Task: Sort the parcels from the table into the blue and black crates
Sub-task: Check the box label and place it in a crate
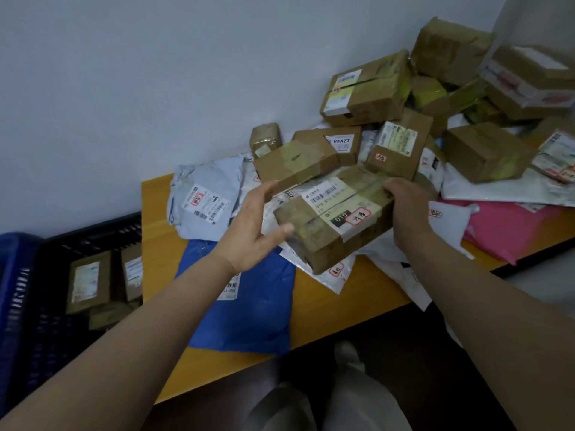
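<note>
I hold a taped brown cardboard box (334, 219) with a white label marked 010 just above the wooden table (326, 306). My left hand (259, 225) grips its left end, thumb on the near side. At the right end, my right hand (407, 209) has its fingers curled over the top edge. Behind the box lies a pile of brown boxes (367, 88) and soft mailer bags. The black crate (93, 241) on the floor at the left holds three brown boxes (88, 281). The blue crate (15, 290) stands at the far left edge.
A blue mailer bag (245, 315) lies on the table's near left part, a pale grey one (205, 200) behind it, a pink one (510, 225) at the right. The white wall runs close behind the table. My legs show below the table's front edge.
</note>
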Demonstrator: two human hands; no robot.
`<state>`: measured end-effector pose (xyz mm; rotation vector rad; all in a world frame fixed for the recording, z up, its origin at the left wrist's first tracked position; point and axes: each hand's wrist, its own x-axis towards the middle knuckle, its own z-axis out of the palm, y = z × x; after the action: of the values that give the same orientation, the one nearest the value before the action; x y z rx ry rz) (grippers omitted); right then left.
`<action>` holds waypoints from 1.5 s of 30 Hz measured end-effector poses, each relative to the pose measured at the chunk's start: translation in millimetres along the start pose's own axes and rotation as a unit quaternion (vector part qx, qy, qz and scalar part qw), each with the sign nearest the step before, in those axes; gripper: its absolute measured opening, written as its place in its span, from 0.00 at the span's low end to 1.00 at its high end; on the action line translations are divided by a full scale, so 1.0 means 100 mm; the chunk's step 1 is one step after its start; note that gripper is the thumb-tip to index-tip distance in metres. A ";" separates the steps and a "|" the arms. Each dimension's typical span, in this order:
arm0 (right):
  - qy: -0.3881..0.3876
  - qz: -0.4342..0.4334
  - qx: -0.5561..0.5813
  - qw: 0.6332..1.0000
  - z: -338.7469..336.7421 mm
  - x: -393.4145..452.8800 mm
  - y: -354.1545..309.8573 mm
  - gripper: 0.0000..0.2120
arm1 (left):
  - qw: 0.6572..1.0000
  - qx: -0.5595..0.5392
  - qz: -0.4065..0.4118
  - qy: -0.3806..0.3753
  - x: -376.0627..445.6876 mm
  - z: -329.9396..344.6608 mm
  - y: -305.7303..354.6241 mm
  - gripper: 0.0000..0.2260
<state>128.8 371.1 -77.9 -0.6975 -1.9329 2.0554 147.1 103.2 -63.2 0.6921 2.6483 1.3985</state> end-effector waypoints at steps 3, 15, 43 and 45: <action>-0.019 -0.015 0.000 1.000 0.08 -0.05 -0.01 0.08 | 0.987 -0.106 -0.109 0.046 -0.01 0.03 0.06 0.16; -0.125 0.045 0.060 0.989 0.21 0.31 0.09 0.04 | 0.878 -0.313 -0.343 0.119 0.17 0.25 0.05 0.18; -0.532 0.119 -0.117 0.830 3.40 -2.54 1.04 0.24 | 0.758 -0.212 -0.406 0.465 -2.89 -1.41 -0.96 0.15; -0.559 0.139 -0.127 0.808 3.66 -3.06 1.14 0.23 | 0.745 -0.202 -0.408 0.487 -3.36 -1.71 -1.08 0.16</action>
<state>229.8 -106.2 -130.4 0.4056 -2.8414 2.7421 364.5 -221.5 -98.8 -1.4490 2.3140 2.1406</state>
